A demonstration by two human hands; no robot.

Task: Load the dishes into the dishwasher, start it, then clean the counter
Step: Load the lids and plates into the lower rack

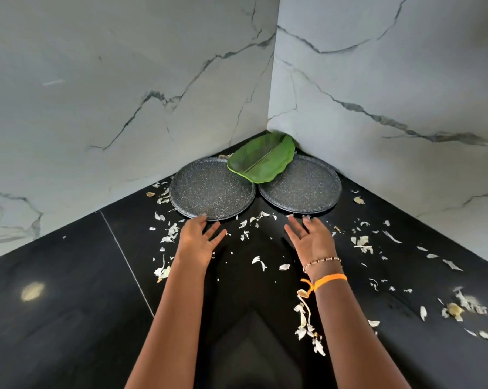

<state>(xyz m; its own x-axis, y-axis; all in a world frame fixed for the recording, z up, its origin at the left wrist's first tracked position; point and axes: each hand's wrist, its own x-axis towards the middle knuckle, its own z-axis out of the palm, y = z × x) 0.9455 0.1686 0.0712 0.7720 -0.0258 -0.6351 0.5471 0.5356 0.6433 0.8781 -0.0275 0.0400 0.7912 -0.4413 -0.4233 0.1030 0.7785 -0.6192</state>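
Observation:
Two round dark speckled plates lie flat in the counter's corner, the left plate (212, 189) and the right plate (301, 186). A green leaf-shaped dish (261, 162) rests across their far edges. My left hand (199, 240) is open, its fingertips at the near rim of the left plate. My right hand (311, 240) is open too, palm turned inward, fingertips just short of the right plate's near rim. Neither hand holds anything.
The black glossy counter (69, 290) is strewn with white and yellowish peel scraps (307, 318), thickest around the plates and to the right. Marble-patterned walls (125, 94) close the corner behind the dishes. A seam runs across the counter at left.

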